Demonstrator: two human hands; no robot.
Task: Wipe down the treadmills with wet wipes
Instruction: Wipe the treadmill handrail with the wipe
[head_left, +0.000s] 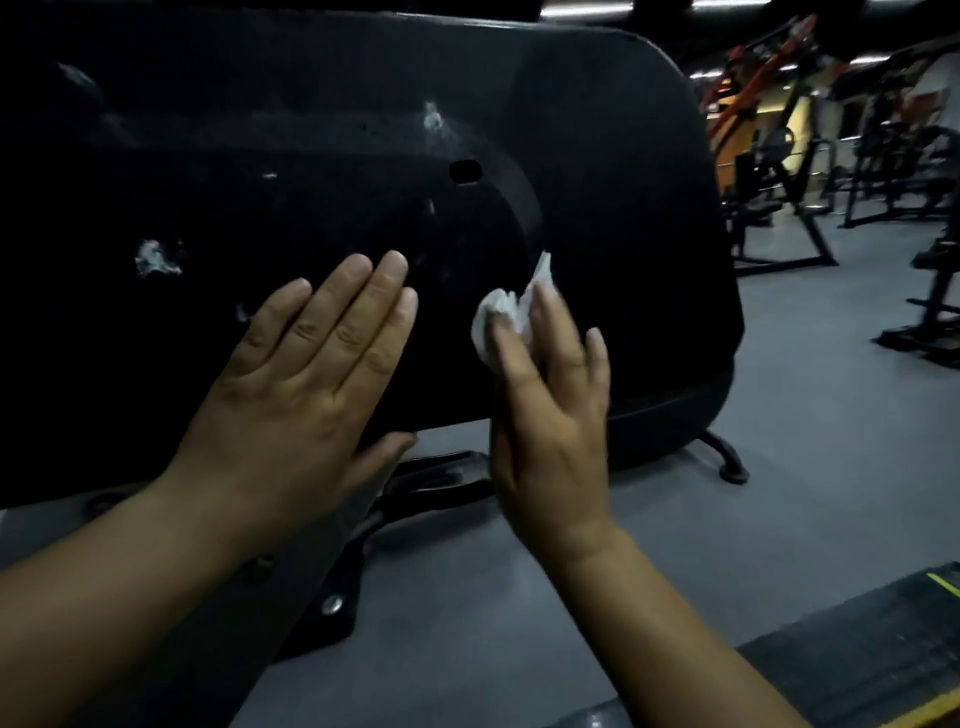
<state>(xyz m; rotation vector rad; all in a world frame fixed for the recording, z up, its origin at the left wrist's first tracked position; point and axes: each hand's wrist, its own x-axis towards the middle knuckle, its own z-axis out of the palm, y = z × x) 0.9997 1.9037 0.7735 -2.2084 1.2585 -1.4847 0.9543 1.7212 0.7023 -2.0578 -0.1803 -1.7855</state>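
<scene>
Both hands meet the treadmill's black cover (597, 156). Left hand (301, 374) braces flat, released; right hand (550, 405) presses a crumpled wet wipe (498, 312) under straight fingers (551, 325).

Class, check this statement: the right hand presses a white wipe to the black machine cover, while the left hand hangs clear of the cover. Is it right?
Not quite. The head view shows the left hand lying flat against the black machine cover, fingers straight, not hanging clear of it. The rest holds: the right hand presses the white wipe to the cover.
</scene>
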